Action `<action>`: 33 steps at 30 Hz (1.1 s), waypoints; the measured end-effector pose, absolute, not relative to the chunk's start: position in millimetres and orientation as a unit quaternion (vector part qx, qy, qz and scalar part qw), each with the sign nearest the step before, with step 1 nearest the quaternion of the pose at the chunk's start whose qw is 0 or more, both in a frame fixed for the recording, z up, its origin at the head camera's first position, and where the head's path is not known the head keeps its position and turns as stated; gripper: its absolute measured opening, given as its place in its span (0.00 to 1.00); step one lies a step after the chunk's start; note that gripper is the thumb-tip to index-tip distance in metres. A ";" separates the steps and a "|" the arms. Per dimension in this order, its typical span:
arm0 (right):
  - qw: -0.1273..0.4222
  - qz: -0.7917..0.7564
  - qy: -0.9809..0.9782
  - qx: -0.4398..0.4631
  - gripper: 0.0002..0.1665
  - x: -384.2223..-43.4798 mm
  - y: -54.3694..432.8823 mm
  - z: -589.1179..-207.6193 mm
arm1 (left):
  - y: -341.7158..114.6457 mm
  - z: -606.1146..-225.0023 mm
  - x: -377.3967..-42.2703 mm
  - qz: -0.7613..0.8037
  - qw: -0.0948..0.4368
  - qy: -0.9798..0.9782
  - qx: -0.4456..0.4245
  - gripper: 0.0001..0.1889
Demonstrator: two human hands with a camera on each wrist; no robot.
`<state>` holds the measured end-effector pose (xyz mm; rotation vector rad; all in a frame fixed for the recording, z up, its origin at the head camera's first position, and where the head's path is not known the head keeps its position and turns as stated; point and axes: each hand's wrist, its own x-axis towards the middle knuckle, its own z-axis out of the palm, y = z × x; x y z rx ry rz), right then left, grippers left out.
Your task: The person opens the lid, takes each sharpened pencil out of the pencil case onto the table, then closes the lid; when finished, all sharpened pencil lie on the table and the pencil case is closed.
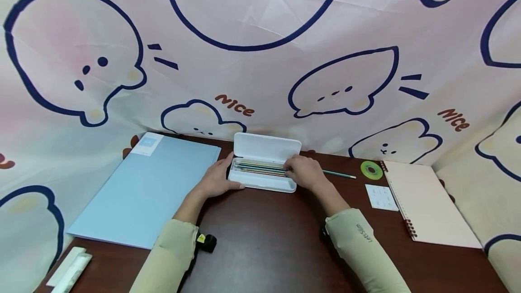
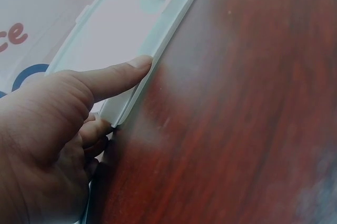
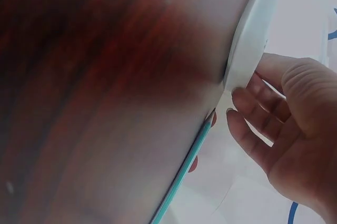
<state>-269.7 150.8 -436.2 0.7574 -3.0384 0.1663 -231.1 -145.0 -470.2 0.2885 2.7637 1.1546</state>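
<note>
An open white pencil case lies on the dark table, its lid tilted back by the wall. Several pencils lie side by side inside. My left hand grips the case's left end; in the left wrist view its thumb presses the front edge. My right hand reaches into the right end, at the pencil ends. In the right wrist view that hand has its thumb and index tips hidden behind the case wall. A teal pencil lies on the table just right of this hand.
Left of the case lies a large light-blue folder. At the front left are white slim packets. To the right are a green disc, a white card and a spiral notebook. A patterned cloth hangs behind.
</note>
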 end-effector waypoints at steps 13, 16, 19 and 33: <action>-0.026 0.177 -0.961 0.210 0.06 -267.9 171.0 -435.5 | -143.1 -473.2 -230.9 0.377 0.071 0.919 0.088 0.60; -0.027 0.220 -0.954 0.200 0.06 -266.8 180.4 -434.5 | -143.0 -473.5 -231.2 0.375 0.072 0.920 0.088 0.60; -0.038 0.275 -0.943 0.185 0.07 -266.7 193.3 -432.4 | -143.3 -474.0 -232.0 0.376 0.068 0.920 0.091 0.60; -0.067 0.407 -0.903 0.116 0.20 -262.3 281.2 -427.4 | -145.1 -471.7 -232.6 0.374 0.064 0.920 0.097 0.60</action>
